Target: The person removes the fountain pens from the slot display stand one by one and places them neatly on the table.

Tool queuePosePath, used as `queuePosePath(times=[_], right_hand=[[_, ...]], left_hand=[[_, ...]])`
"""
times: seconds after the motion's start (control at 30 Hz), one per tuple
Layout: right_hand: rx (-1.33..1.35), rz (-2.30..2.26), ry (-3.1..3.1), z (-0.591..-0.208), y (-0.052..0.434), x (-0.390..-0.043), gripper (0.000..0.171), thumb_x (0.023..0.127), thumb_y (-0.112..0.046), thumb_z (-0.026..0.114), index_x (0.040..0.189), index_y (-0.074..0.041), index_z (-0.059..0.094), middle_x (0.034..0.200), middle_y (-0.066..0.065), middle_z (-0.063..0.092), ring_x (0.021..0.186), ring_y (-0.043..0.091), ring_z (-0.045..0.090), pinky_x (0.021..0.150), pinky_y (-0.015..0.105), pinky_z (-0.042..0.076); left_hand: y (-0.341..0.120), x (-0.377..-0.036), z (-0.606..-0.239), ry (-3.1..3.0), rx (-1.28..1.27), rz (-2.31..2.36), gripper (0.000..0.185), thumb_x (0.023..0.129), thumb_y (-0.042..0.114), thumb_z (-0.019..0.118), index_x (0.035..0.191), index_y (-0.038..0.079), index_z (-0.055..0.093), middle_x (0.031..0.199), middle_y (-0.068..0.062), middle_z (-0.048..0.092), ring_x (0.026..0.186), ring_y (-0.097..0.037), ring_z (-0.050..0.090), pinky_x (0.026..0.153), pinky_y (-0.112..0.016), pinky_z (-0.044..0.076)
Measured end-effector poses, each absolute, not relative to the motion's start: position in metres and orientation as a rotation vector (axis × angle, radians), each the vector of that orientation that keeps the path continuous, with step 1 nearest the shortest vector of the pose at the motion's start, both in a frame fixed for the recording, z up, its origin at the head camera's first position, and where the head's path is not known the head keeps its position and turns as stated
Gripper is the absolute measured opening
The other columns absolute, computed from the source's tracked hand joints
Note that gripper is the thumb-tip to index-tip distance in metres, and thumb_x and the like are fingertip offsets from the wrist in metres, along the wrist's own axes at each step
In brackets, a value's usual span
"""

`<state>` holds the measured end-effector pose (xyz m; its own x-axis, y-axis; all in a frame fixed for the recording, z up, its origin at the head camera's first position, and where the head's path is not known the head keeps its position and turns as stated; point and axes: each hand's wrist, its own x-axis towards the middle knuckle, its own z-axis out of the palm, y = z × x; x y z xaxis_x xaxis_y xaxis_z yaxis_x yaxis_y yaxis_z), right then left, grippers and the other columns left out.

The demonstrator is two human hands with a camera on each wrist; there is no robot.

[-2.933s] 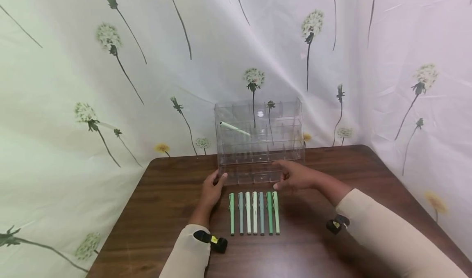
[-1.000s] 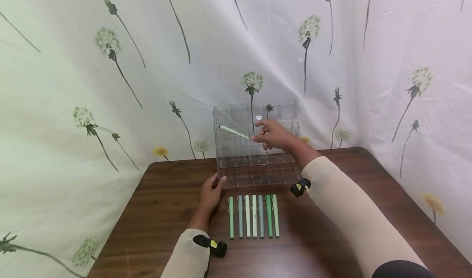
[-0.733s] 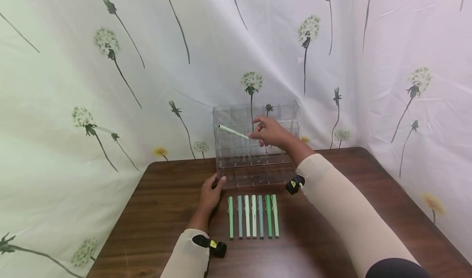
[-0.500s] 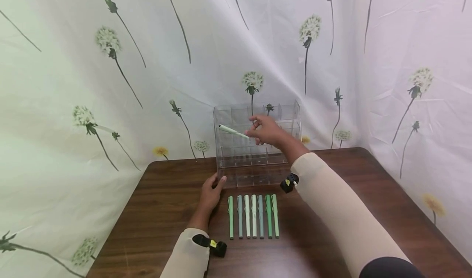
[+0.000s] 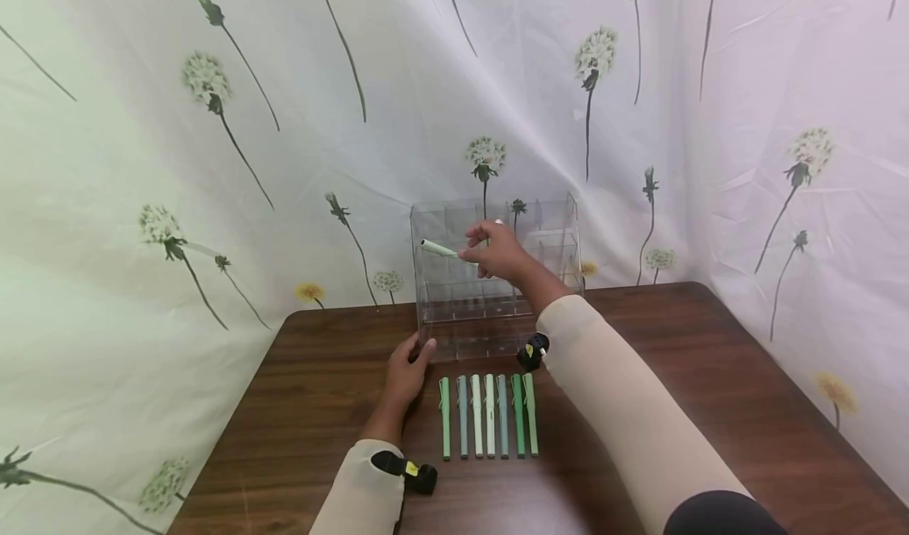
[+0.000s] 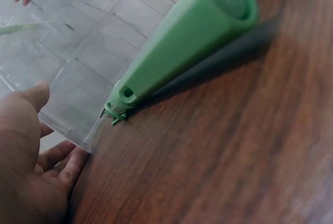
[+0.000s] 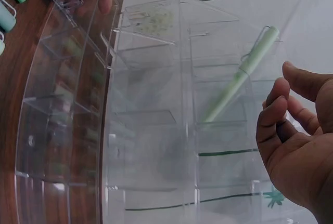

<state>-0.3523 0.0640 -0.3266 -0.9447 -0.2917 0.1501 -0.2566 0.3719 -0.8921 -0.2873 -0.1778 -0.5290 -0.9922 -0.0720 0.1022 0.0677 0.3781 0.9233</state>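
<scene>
A clear tiered organizer (image 5: 447,308) stands at the table's back, against the curtain. My left hand (image 5: 406,381) grips its lower left corner; in the left wrist view, the thumb (image 6: 39,96) lies on the front and fingers curl beneath the edge. A pale green pen (image 5: 436,248) leans slantwise across a compartment in an upper tier. My right hand (image 5: 497,252) hovers in front of the organizer, overlapping that pen's lower end in the head view. From the right wrist, the fingers look loosely bent, hold nothing, and show a gap to the pen (image 7: 244,70).
Several capped pens lie side by side before the organizer: a green pen (image 5: 445,417) at the left end, then blue-grey, whitish and green ones. The brown wooden table (image 5: 298,440) reaches back to a white floral curtain (image 5: 298,125). Each sleeve carries a black wrist camera (image 5: 424,479).
My right hand has risen from the organizer's lower front, then drifted left toward the slanted pen. The left hand keeps its grip on the corner, and the pens have not moved.
</scene>
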Motion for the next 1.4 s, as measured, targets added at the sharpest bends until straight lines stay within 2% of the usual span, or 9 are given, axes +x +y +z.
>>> queuePosePath(times=[0.13,0.2,0.43,0.7,0.9,1.0,1.4], right_hand=[[-0.504,-1.697,2.561,-0.331,0.059,-0.355,0.051,0.107,-0.015,0.073,0.153,-0.001,0.055,0.145,0.020,0.059,0.064,0.015,0.061,0.075,0.048,0.060],[-0.502,-1.709,2.564,-0.332,0.056,-0.357,0.051,0.107,-0.015,0.073,0.153,-0.002,0.056,0.147,0.020,0.060,0.063,0.015,0.061,0.076,0.050,0.061],[-0.467,-1.701,2.582,-0.339,0.047,-0.357,0.050,0.109,-0.019,0.071,0.154,-0.004,0.055,0.152,0.019,0.059,0.064,0.016,0.061,0.087,0.060,0.061],[-0.429,-1.675,2.619,-0.346,0.038,-0.357,0.048,0.111,-0.021,0.068,0.155,-0.006,0.056,0.154,0.018,0.059,0.063,0.015,0.060,0.074,0.045,0.061],[-0.428,-1.696,2.627,-0.348,0.028,-0.357,0.047,0.111,-0.020,0.068,0.154,-0.006,0.057,0.154,0.019,0.060,0.062,0.014,0.059,0.061,0.028,0.053],[-0.419,-1.673,2.657,-0.350,0.024,-0.356,0.044,0.111,-0.021,0.067,0.153,-0.009,0.060,0.154,0.019,0.059,0.062,0.014,0.061,0.061,0.028,0.053],[-0.403,-1.617,2.730,-0.350,0.014,-0.356,0.041,0.113,-0.025,0.064,0.152,-0.013,0.064,0.153,0.021,0.061,0.061,0.013,0.061,0.061,0.029,0.050]], left_hand=[[-0.177,-0.289,-0.529,-2.491,-0.002,-1.685,0.064,0.110,0.047,0.065,0.162,0.013,0.054,0.162,-0.023,0.054,0.152,-0.043,0.051,0.125,-0.064,0.040],[-0.176,-0.289,-0.530,-2.484,-0.015,-1.683,0.063,0.110,0.047,0.066,0.162,0.012,0.054,0.161,-0.023,0.054,0.151,-0.043,0.052,0.124,-0.063,0.041],[-0.176,-0.289,-0.532,-2.486,-0.012,-1.665,0.063,0.110,0.046,0.066,0.161,0.011,0.055,0.162,-0.024,0.054,0.150,-0.043,0.053,0.125,-0.062,0.041],[-0.176,-0.286,-0.532,-2.524,0.014,-1.670,0.068,0.109,0.051,0.065,0.164,0.014,0.052,0.164,-0.023,0.052,0.154,-0.043,0.049,0.127,-0.063,0.038],[-0.177,-0.287,-0.530,-2.501,0.002,-1.674,0.064,0.110,0.047,0.065,0.163,0.013,0.053,0.163,-0.022,0.054,0.151,-0.041,0.052,0.126,-0.061,0.040],[-0.176,-0.287,-0.528,-2.506,-0.001,-1.672,0.062,0.111,0.044,0.064,0.163,0.012,0.053,0.162,-0.023,0.054,0.150,-0.042,0.053,0.125,-0.062,0.041],[-0.177,-0.288,-0.526,-2.523,0.013,-1.659,0.065,0.111,0.048,0.062,0.164,0.012,0.051,0.163,-0.024,0.053,0.153,-0.043,0.050,0.127,-0.062,0.038]])
